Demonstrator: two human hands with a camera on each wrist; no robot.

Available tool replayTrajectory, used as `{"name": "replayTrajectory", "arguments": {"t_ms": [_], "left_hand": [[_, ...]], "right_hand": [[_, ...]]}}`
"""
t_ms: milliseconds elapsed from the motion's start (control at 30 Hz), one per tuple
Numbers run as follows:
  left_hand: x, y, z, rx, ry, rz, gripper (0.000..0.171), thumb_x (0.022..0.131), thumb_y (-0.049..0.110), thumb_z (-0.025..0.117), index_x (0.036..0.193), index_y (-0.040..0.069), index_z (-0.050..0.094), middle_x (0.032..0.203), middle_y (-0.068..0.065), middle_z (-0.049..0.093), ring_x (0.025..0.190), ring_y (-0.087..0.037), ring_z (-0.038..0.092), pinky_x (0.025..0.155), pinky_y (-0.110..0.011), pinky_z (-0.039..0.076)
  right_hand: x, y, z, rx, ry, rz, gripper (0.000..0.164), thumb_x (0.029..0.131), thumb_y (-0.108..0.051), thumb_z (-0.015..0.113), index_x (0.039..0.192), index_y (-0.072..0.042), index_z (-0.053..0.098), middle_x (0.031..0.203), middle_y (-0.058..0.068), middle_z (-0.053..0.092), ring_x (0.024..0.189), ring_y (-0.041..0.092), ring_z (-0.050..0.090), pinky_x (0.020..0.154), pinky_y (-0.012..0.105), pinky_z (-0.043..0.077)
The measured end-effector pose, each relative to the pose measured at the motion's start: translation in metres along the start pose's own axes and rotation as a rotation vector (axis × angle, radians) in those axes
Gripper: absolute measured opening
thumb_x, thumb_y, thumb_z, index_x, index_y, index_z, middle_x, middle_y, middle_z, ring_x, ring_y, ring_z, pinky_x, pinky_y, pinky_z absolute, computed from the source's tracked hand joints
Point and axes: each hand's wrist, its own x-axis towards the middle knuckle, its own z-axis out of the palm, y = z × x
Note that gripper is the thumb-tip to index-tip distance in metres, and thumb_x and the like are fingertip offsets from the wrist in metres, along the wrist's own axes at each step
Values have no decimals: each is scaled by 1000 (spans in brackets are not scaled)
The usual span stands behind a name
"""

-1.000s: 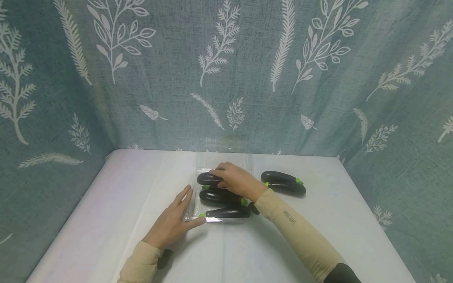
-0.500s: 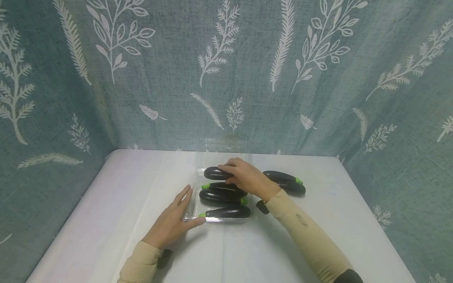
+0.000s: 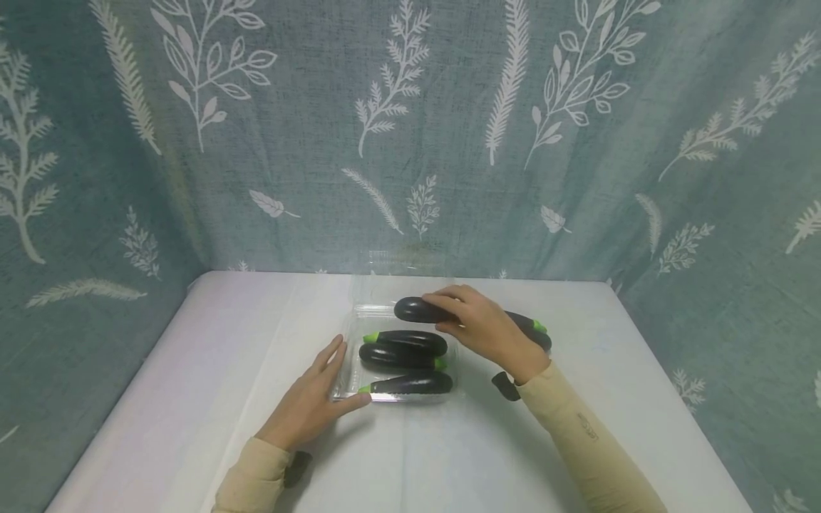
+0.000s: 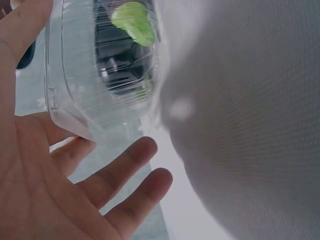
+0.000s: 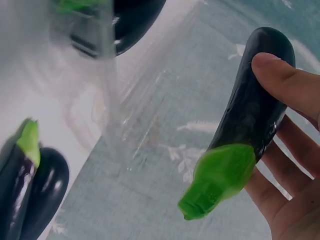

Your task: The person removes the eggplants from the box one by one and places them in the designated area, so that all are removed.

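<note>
An eggplant (image 5: pixel 250 115) with a green stem cap is gripped between the thumb and fingers of my right hand (image 3: pixel 484 324), held up over the back right of a clear plastic container (image 3: pixel 351 313). Inside the container three more eggplants (image 3: pixel 404 355) lie crosswise. My left hand (image 3: pixel 309 402) rests at the container's left front corner, fingers spread and fairly straight. In the left wrist view, the thumb and some fingers touch the clear wall (image 4: pixel 75 85), while two fingers stand apart from it.
The container's clear lid (image 3: pixel 404 285) stands open behind it. To the right, partly hidden by my right hand, two eggplants (image 3: pixel 537 333) lie side by side on the white table (image 3: pixel 192 399). Patterned green-grey cloth (image 3: pixel 308 142) hangs around the back and sides.
My right hand has lifted an eggplant from the back of the container and moved it to the right. The left hand has stayed at the container's edge.
</note>
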Motion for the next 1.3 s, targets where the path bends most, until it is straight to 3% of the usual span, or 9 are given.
{"name": "replayTrajectory", "arguments": {"t_ms": [667,967,1300], "left_hand": [[-1,-3,2,-7,0,4,104,87,66,68,161,8,25,168,-6,19,145,-40,34,112,-61,36],[-1,-1,1,-12,-4,1,103,88,63,69,161,7,24,169,-6,18,146,-41,33,113,-61,34],[0,-2,1,-13,-9,-4,105,87,64,69,162,9,22,169,-4,16,146,-40,33,113,-61,34]], "right_hand": [[-45,19,-23,16,117,148,56,83,-13,86,135,-13,66,127,7,66,117,27,62,98,44,53],[-63,30,-27,21,82,206,50,86,-16,83,133,-16,65,127,4,66,120,24,61,103,43,50],[-86,41,-24,1,87,217,49,88,-18,81,133,-13,65,125,6,67,116,25,62,98,45,52]]}}
